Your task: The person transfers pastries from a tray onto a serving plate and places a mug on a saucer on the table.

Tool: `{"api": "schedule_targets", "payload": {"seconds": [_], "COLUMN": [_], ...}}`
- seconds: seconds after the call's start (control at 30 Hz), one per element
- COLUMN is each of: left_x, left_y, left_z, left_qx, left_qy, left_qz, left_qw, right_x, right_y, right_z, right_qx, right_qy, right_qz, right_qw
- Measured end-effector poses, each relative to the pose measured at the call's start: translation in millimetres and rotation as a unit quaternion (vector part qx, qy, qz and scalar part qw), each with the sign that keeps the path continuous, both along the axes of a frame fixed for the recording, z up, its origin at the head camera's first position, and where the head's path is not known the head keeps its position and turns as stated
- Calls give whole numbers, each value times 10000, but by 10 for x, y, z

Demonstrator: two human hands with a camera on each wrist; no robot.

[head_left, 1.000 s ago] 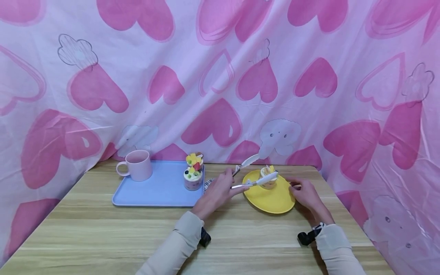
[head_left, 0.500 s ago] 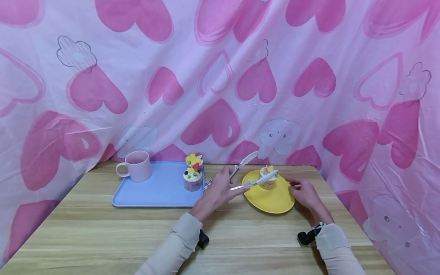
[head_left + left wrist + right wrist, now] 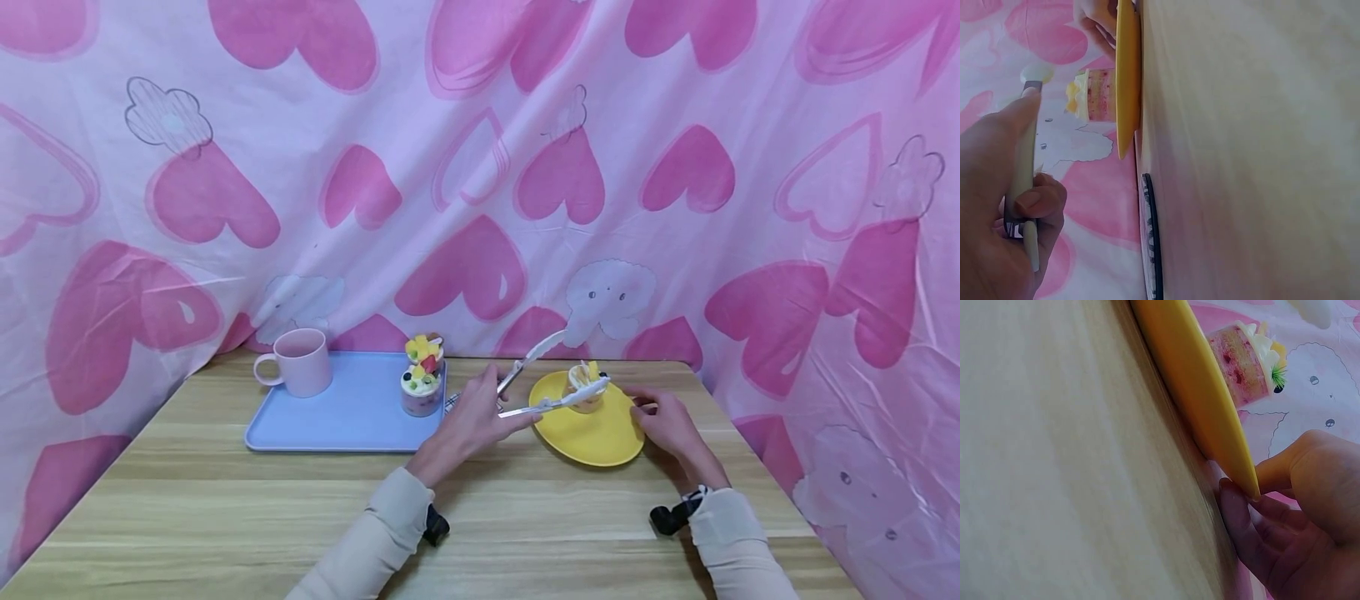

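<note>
In the head view my left hand [image 3: 474,414] holds a pair of tongs [image 3: 551,404] with pale tips, its two arms spread wide apart. One arm overlaps a fruit-topped dessert cup [image 3: 587,406] that stands on a yellow plate [image 3: 592,444]. The left wrist view shows the thumb lying along the tongs [image 3: 1024,165] and fingers curled beneath; the layered pink dessert cup [image 3: 1101,95] is upright on the plate, apart from the tongs there. My right hand [image 3: 667,425] pinches the plate's right rim, thumb above and fingers below, as the right wrist view shows.
Left of the plate lies a blue tray [image 3: 341,425]. It bears a pink mug [image 3: 303,367] and, at its right side, two more dessert cups [image 3: 422,400]. A flat checkered item with a dark edge [image 3: 1152,244] lies between tray and plate. Behind hangs a pink heart-patterned cloth [image 3: 465,167].
My left hand has drawn slightly left with the tongs, their arms still spread. The right hand, the plate and the dessert cup have stayed where they were.
</note>
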State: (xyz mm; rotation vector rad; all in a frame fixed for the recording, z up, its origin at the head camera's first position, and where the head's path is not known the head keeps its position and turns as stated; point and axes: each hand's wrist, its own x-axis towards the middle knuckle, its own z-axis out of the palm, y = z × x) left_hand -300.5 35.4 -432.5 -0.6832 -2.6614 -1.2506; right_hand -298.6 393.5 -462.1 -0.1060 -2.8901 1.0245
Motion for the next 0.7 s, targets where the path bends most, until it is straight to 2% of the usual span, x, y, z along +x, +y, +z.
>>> {"api": "schedule_targets", "payload": {"seconds": [0.2, 0.33, 0.47, 0.6, 0.7], "left_x": [40, 62, 88, 119, 147], "left_y": [-58, -117, -183, -242, -279], "left_z": [9, 16, 21, 19, 19], "left_qx": [44, 110, 260, 247, 186], "left_qy": [-13, 234, 547, 693, 781], "left_qz": [141, 179, 70, -31, 6], "left_qw": [9999, 9995, 9981, 9973, 9968], "right_x": [0, 0, 3, 1, 0], "right_y": [-7, -7, -7, -8, -8], "right_z": [2, 5, 7, 1, -7], "right_qx": [-2, -25, -28, -36, -37], "right_qy": [-37, -131, -129, -100, -116], "right_qz": [6, -25, -20, 5, -19], "right_qw": [10000, 9999, 9999, 9999, 9999]}}
